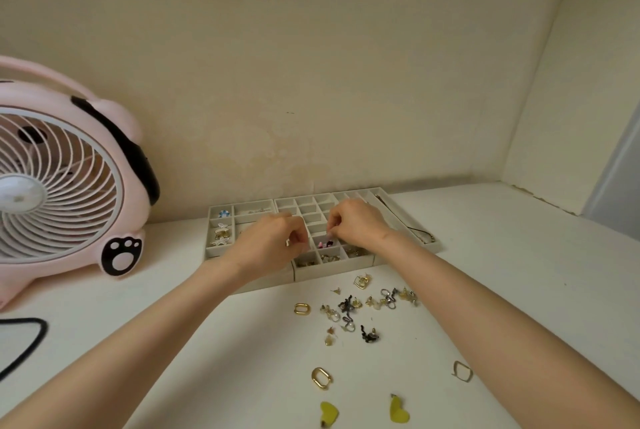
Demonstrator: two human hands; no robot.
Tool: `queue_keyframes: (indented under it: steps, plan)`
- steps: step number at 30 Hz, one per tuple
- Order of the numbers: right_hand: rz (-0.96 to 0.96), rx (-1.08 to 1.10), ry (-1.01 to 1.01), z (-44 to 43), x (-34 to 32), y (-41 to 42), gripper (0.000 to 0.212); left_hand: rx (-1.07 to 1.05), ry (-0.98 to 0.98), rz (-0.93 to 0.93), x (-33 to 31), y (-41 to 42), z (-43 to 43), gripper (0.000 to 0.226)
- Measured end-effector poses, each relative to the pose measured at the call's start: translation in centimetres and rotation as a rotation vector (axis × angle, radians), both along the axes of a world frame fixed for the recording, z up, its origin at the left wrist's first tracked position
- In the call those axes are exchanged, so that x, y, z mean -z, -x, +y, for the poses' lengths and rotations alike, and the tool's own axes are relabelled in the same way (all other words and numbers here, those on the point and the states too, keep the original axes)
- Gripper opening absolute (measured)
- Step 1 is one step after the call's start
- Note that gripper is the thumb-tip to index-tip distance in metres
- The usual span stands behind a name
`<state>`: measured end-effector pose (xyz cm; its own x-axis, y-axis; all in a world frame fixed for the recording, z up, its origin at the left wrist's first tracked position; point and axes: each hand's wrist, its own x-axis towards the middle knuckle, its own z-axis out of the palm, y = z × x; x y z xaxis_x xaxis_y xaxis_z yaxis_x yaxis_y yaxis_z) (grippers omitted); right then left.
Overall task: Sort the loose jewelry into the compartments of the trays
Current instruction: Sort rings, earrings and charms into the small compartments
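While reaching forward over the white table, holding both hands above the 3 trays standing side by side against the wall. Curling the fingers of the left hand inward over the seam between the left and middle trays, gripping what looks like a small silvery piece at the fingertips. Pinching the thumb and forefinger of the right hand together, tips pointing down just above the cell of pink and black pieces in the middle tray; no telling whether grasping a piece there or nothing, too small to see. Leaving the loose jewelry lying in a scattered cluster on the table just in front of the trays, between the 2 forearms, with 1 gold oval hoop at its left edge. Leaving a larger gold oval hoop, a squared gold ring and 2 yellow-green hearts lying nearer the body, well apart from one another. Showing small gold bits in the 3 front cells of the middle tray, silvery pieces in the left tray and a thin chain along the right one. Standing at far left, a pink fan, with a black cord lying in front of it.
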<state>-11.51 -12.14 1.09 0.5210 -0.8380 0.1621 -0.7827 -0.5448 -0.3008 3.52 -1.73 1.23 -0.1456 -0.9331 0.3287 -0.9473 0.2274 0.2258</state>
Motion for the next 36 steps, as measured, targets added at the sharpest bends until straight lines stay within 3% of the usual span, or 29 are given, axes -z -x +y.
queue_keyframes:
  steps: [9, 19, 27, 33, 36]
  plan:
    - [0.052, 0.013, 0.128, 0.4, 0.7, -0.3, 0.012, 0.015, -0.028, -0.009, 0.3, 0.7, 0.5, 0.009]
    - [-0.192, 0.024, 0.000, 1.7, 0.7, 2.0, 0.007, 0.253, -0.120, 0.001, 0.9, 3.4, 2.1, 0.009]
    - [-0.257, -0.121, -0.186, 5.9, 0.2, 7.5, 0.003, 0.221, -0.192, -0.010, 2.3, 4.5, 2.1, 0.015]
    - [-0.134, -0.319, -0.433, 9.0, 0.4, 9.8, 0.009, 0.243, -0.218, -0.037, 2.9, 5.4, 1.8, 0.015]
    - [-0.014, -0.322, -0.417, 9.1, 1.2, 9.7, 0.020, 0.235, -0.195, -0.053, 3.2, 5.5, 1.6, 0.010]
